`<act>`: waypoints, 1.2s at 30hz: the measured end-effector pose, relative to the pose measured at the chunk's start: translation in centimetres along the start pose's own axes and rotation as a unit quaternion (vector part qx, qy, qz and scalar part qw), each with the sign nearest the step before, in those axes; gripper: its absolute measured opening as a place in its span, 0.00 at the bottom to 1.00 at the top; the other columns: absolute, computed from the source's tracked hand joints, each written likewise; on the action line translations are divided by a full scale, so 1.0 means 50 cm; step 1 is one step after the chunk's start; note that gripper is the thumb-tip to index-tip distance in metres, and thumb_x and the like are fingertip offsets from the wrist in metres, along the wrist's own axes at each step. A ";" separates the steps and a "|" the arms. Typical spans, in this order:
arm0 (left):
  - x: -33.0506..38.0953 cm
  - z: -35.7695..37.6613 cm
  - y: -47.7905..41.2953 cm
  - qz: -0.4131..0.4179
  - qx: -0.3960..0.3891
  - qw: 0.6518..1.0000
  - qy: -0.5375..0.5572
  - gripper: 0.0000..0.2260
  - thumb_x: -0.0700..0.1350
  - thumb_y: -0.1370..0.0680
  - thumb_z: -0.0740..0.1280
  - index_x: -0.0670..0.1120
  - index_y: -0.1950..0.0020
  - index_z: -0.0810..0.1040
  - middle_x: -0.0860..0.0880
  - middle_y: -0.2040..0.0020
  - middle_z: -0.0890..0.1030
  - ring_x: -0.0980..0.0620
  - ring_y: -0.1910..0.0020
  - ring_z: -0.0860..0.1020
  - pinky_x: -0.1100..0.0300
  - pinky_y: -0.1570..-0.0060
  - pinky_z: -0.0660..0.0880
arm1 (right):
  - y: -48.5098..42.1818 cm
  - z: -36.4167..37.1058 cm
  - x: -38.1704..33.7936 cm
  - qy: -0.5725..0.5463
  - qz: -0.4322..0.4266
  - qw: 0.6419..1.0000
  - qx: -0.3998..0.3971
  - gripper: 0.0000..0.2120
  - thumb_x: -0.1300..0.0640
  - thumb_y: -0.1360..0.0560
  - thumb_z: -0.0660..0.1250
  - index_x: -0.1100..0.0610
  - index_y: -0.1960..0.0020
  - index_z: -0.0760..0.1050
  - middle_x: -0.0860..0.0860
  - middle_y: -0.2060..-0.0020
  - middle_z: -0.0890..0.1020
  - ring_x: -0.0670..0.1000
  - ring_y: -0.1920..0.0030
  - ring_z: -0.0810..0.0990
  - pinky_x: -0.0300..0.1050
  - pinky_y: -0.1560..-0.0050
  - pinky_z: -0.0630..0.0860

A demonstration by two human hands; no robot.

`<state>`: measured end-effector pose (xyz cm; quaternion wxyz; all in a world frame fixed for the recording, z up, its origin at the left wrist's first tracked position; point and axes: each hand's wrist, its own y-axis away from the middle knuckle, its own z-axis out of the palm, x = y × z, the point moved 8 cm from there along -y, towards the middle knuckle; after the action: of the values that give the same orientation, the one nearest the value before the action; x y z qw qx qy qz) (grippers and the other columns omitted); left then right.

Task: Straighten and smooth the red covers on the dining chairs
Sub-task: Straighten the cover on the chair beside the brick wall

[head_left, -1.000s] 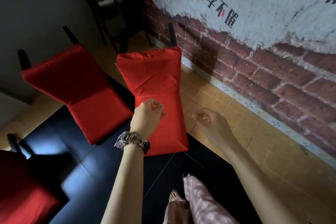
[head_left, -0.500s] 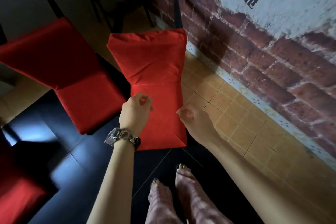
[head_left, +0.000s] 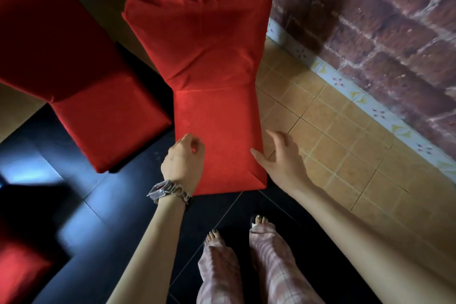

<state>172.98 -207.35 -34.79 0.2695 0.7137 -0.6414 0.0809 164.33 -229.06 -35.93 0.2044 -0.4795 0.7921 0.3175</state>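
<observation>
Red cloth of the cover (head_left: 217, 131) on the chair nearest the brick wall (head_left: 370, 32) is now flanked by both hands. A second ago the hands were held above the seat, clear of it. Since then they have been lowered and spread to the two side edges of the seat panel, and the view has been brought closer. The step in hand is judged to be the start of tugging or smoothing the seat part. Nothing is seen to be flattened yet, and creases are noted on the backrest panel, running down toward the fold. The left hand (head_left: 183, 164), above a metal wristwatch (head_left: 169, 191), is set at the seat edge away from the wall, fingers curled. Red shows between them, but whether a fold is actually pinched cannot be told, the fingertips being hidden. The right hand (head_left: 283, 160) is spread loose at the edge toward the wall, thumb tip laid against the cloth, the other fingers extended past the edge over the tan tiles (head_left: 333, 143); nothing is grasped. A second covered chair (head_left: 86, 106) is noted farther from the wall, untouched.
</observation>
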 end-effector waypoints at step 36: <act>-0.386 0.746 -0.318 0.201 0.070 0.975 -0.069 0.14 0.39 0.20 0.61 0.43 0.35 0.74 0.44 0.40 0.76 0.42 0.44 0.73 0.50 0.48 0.68 | -0.362 0.692 0.517 0.097 -0.144 0.980 0.095 0.21 0.48 0.26 0.69 0.52 0.34 0.75 0.52 0.33 0.69 0.55 0.33 0.68 0.56 0.31 0.63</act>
<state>176.50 -208.24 -79.54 0.1521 0.5915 -0.7813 0.1287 169.28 -227.30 -82.45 0.2145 -0.5953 0.7577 0.1595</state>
